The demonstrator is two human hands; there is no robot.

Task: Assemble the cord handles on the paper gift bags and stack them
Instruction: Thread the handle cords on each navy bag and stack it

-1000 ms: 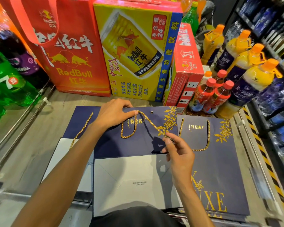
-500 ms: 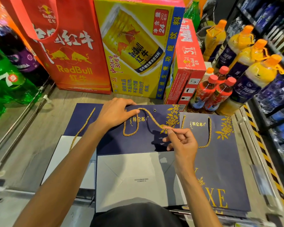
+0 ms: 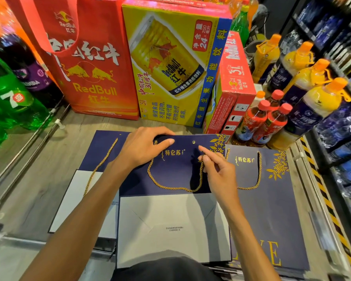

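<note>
A person's left grip clamps the top edge of a navy gift bag lying flat on the surface. The right grip, the nearer one, pinches the free end of the gold cord just below and right of the empty hole.

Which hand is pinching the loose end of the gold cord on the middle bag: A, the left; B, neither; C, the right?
C: the right hand pinches the gold cord just below the empty eyelet, while the left hand holds the navy gift bag at its top edge.
</note>
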